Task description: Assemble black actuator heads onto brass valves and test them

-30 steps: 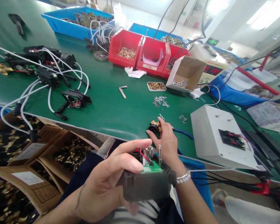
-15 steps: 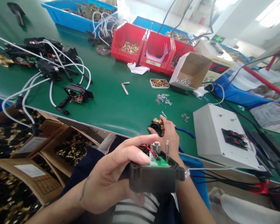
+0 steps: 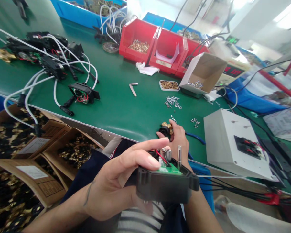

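Observation:
My left hand (image 3: 121,174) is closed around a black plastic housing (image 3: 165,189), held up close to me above the table's front edge. Its top is open, showing a green circuit board (image 3: 169,169), a red wire and an upright metal pin (image 3: 179,155). Beyond it, my right hand (image 3: 178,139) has thumb and fingers round a brass fitting (image 3: 166,125) with a black round part (image 3: 164,131), low over the green table. The housing hides part of the right wrist. Just past the right fingertips lies a metal clip (image 3: 173,118).
Wired black units (image 3: 83,94) lie at left. Loose clips (image 3: 173,102), screws (image 3: 195,122) and a small tray of brass parts (image 3: 169,89) lie ahead. Red bins (image 3: 157,66) stand behind. A grey box (image 3: 223,142) stands at right; cartons (image 3: 48,152) of brass parts sit below left.
The whole view has shifted slightly, with the table things now a little further right. Both hands keep their holds; the housing appears slightly further right.

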A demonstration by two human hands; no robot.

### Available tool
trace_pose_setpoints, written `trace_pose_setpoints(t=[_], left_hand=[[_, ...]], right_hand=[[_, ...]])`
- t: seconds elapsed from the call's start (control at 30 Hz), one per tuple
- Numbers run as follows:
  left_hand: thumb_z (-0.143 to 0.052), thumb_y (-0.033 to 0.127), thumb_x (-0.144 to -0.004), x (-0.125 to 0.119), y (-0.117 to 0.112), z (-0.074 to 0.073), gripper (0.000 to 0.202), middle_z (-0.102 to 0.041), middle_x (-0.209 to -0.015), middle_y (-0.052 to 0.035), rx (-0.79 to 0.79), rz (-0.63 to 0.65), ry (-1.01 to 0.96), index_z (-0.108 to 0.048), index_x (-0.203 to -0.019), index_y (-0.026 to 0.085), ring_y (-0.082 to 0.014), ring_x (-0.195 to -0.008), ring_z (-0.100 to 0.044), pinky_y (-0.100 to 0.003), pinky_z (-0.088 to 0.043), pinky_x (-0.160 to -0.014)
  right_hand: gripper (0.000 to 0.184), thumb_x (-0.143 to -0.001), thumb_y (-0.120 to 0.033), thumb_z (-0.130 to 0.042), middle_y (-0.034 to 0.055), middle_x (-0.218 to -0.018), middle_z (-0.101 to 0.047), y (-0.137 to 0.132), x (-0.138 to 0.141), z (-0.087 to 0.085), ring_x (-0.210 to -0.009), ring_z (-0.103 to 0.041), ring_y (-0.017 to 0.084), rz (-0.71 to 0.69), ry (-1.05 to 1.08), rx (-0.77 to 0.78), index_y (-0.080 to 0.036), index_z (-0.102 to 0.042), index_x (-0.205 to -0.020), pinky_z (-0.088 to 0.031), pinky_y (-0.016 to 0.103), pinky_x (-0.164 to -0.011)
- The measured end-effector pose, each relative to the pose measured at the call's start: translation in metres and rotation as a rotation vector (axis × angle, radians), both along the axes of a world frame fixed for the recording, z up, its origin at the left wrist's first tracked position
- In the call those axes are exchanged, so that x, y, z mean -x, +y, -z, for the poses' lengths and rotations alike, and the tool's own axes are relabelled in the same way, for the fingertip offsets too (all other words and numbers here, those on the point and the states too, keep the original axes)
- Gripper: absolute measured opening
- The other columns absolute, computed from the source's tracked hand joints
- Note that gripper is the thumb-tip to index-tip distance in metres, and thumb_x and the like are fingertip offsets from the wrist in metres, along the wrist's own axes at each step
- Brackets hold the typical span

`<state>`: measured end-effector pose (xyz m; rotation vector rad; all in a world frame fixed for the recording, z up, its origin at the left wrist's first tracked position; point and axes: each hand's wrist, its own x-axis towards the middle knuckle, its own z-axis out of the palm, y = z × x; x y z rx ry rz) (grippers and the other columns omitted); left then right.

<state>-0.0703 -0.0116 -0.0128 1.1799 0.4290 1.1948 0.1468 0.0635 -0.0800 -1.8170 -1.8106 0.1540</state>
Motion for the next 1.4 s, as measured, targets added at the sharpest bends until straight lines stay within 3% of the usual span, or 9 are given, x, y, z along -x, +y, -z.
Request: trace_pose_setpoints(t=[0.33, 0.5, 0.6, 0.67, 0.8, 0.97, 1.17, 1.27, 1.4], left_hand=[[-0.081, 0.019, -0.082, -0.005, -0.005, -0.003, 0.047, -0.059, -0.148, 0.0053, 0.114, 0.012, -0.072, -0.066, -0.121, 0.041, -0.0229, -0.135, -0.058, -0.029, -0.051, -0.106], [-0.071, 0.037, -0.091, -0.009, -0.001, 0.005, 0.041, -0.066, -0.139, -0.0038, 0.395, -0.075, 0.001, -0.058, -0.129, 0.033, -0.0253, -0.119, -0.068, -0.032, -0.055, -0.096], [-0.065, 0.046, -0.093, -0.010, 0.006, 0.008, 0.040, -0.071, -0.128, -0.0046, 0.570, -0.202, 0.127, -0.058, -0.129, 0.029, -0.0255, -0.111, -0.069, -0.034, -0.054, -0.096], [-0.069, 0.046, -0.090, -0.010, 0.011, 0.008, 0.043, -0.071, -0.127, -0.0038, 0.612, -0.271, 0.161, -0.060, -0.128, 0.027, -0.0266, -0.119, -0.065, -0.035, -0.049, -0.104], [-0.074, 0.040, -0.086, -0.012, 0.016, 0.003, 0.046, -0.071, -0.130, -0.0041, 0.665, -0.259, 0.056, -0.065, -0.128, 0.025, -0.0293, -0.130, -0.058, -0.039, -0.042, -0.114], [-0.062, 0.060, -0.090, -0.014, 0.015, 0.000, 0.050, -0.078, -0.112, -0.0093, 0.790, -0.236, -0.038, -0.075, -0.112, 0.018, -0.0295, -0.112, -0.068, -0.039, -0.053, -0.098], [-0.069, 0.046, -0.087, -0.013, 0.017, -0.006, 0.037, -0.079, -0.110, -0.0048, 0.826, -0.307, -0.003, -0.073, -0.115, 0.023, -0.0227, -0.100, -0.071, -0.031, -0.055, -0.090], [-0.070, 0.042, -0.085, -0.013, 0.017, -0.011, 0.041, -0.079, -0.108, -0.0040, 0.818, -0.302, 0.002, -0.071, -0.122, 0.025, -0.0221, -0.100, -0.071, -0.030, -0.054, -0.092], [-0.068, 0.042, -0.087, -0.015, 0.017, -0.010, 0.042, -0.078, -0.113, -0.0048, 0.818, -0.289, -0.043, -0.071, -0.124, 0.024, -0.0254, -0.117, -0.067, -0.033, -0.052, -0.102]], right_hand=[[0.064, -0.081, -0.058, -0.066, 0.0089, -0.105, -0.066, 0.002, 0.001, 0.001, -0.071, -0.056, 0.019, 0.034, 0.116, -0.003, -0.021, -0.059, -0.133, -0.051, 0.038, -0.071], [0.062, -0.067, -0.053, -0.080, 0.0043, -0.098, -0.064, -0.010, 0.006, -0.018, -0.066, -0.047, 0.012, 0.056, 0.879, 0.075, -0.021, -0.063, -0.118, -0.047, 0.030, -0.064], [0.047, -0.076, -0.059, -0.075, 0.0010, -0.091, -0.062, -0.033, 0.012, -0.038, -0.056, -0.035, 0.008, -0.056, 1.405, 0.268, -0.023, -0.065, -0.105, -0.038, 0.025, -0.055], [0.048, -0.082, -0.068, -0.066, -0.0008, -0.084, -0.062, -0.049, 0.016, -0.049, -0.049, -0.025, 0.005, -0.140, 1.557, 0.388, -0.024, -0.065, -0.099, -0.032, 0.024, -0.050], [0.060, -0.075, -0.073, -0.072, -0.0033, -0.072, -0.060, -0.073, 0.022, -0.062, -0.047, -0.025, 0.005, -0.216, 1.574, 0.451, -0.026, -0.064, -0.111, -0.024, 0.023, -0.049], [0.057, -0.070, -0.061, -0.083, -0.0096, -0.059, -0.037, -0.085, 0.023, -0.063, -0.048, -0.022, 0.006, -0.253, 1.600, 0.468, -0.029, -0.066, -0.114, -0.024, 0.023, -0.049], [0.053, -0.068, -0.036, -0.091, -0.0073, -0.061, -0.046, -0.098, 0.025, -0.073, -0.051, -0.034, 0.008, -0.139, 1.517, 0.562, -0.030, -0.065, -0.113, -0.028, 0.024, -0.050], [0.066, -0.062, -0.051, -0.092, -0.0017, -0.077, -0.064, -0.102, 0.026, -0.082, -0.056, -0.044, 0.009, -0.176, 1.684, 0.630, -0.033, -0.065, -0.120, -0.032, 0.023, -0.054], [0.049, -0.083, -0.069, -0.066, 0.0053, -0.084, -0.072, -0.100, 0.024, -0.083, -0.067, -0.058, 0.014, -0.066, 1.756, 0.625, -0.030, -0.075, -0.110, -0.042, 0.026, -0.059]])
